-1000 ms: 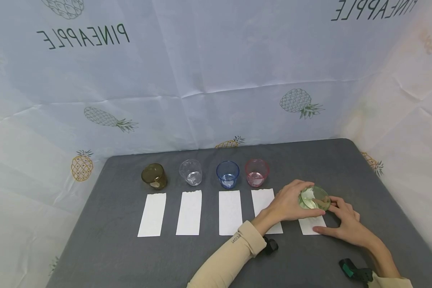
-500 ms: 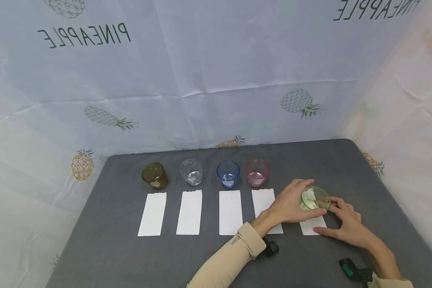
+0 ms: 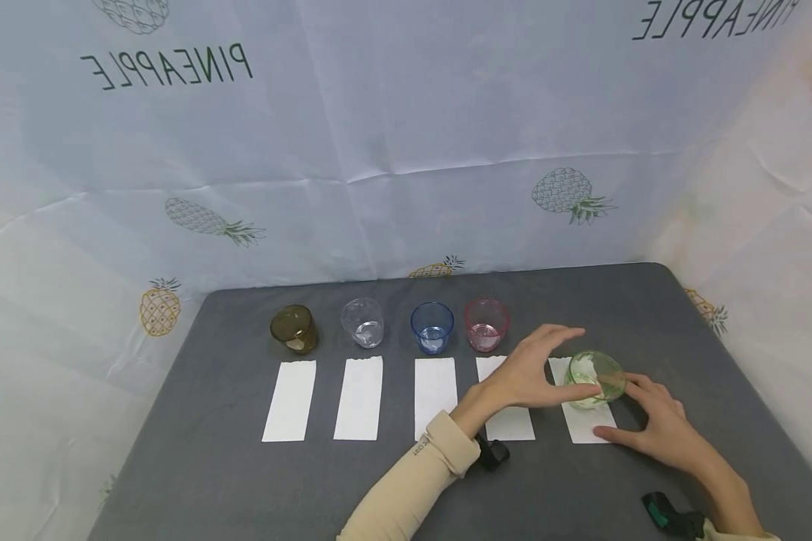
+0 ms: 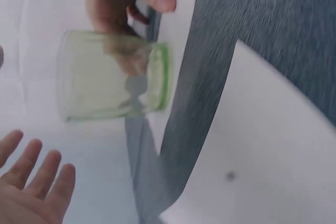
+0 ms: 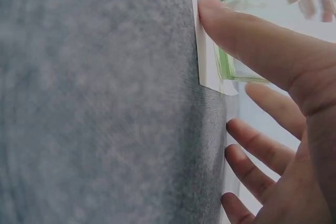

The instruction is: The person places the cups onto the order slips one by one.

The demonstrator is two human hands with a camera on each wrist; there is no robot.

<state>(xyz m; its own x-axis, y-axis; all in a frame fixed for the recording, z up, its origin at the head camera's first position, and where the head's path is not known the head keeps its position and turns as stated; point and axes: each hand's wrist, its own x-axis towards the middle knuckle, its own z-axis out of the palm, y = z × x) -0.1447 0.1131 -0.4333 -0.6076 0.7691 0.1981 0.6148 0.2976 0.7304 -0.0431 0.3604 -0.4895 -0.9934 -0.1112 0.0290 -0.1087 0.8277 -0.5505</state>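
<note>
A light green glass stands on the rightmost white paper strip. My left hand is just left of it, fingers spread; the left wrist view shows a gap between that hand's fingers and the glass. On the other side, my right hand has its thumb at the strip's near right edge. Its index fingertip lies close beside the glass; whether it touches I cannot tell. In the right wrist view the right thumb hides part of the glass, and the other fingers are loosely spread.
Along the back of the grey table stand a brown glass, a clear glass, a blue glass and a pink glass. Several paper strips lie before them; my left forearm crosses the table's front.
My left hand has let go of the green glass and drawn back to the left, fingers opening. The right hand has barely moved, and the glass remains on its strip.
</note>
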